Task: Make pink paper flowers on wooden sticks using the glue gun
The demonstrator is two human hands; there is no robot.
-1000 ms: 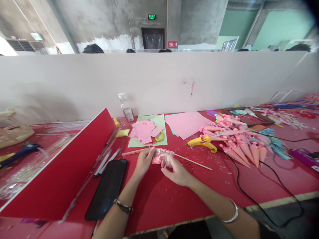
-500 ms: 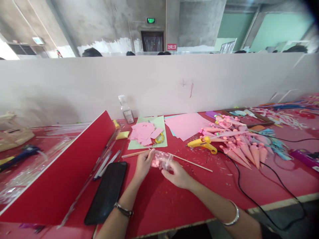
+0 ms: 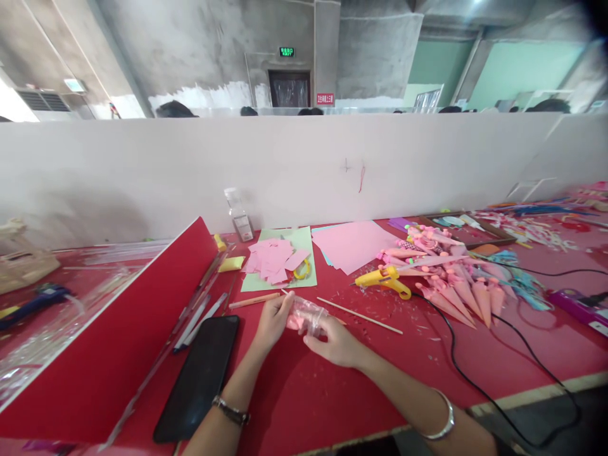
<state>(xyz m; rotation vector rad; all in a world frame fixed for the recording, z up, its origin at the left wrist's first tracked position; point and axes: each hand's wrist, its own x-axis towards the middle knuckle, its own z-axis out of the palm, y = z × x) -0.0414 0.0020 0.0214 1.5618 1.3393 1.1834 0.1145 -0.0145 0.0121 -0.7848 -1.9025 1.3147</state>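
Between my two hands is a small clear plastic bag with something pink inside. My left hand pinches its left end, thumb on top. At its right end my right hand has its fingers around or inside the plastic; the fingertips are partly hidden. A thin wooden stick lies beyond my right hand, and a pinkish stick lies just beyond my left. Pink paper pieces rest on a green sheet behind them.
A black phone and a standing red board are at the left. To the right lie a yellow glue gun with a black cord, a pile of pink paper cones and large pink sheets. A bottle stands behind.
The view has tilted slightly upward. Both hands keep hold of the bag, which has shifted and now slopes down toward my right hand.
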